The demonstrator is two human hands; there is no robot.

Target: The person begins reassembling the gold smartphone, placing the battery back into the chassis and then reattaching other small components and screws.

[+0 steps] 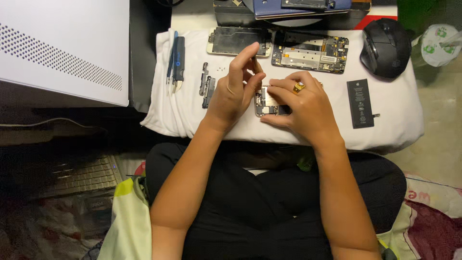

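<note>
Battery [360, 103] right of circuit board [266, 102]

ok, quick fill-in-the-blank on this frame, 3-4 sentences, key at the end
1. The opened phone frame under both hands lies on a white ____.
2. The flat black battery lies to the ____ of the right hand.
3. The right hand wears a gold ____.
4. The black mouse sits at the cloth's far ____ corner, while the left hand works nearer the tweezers.

Missing words: cloth; right; ring; right
</note>
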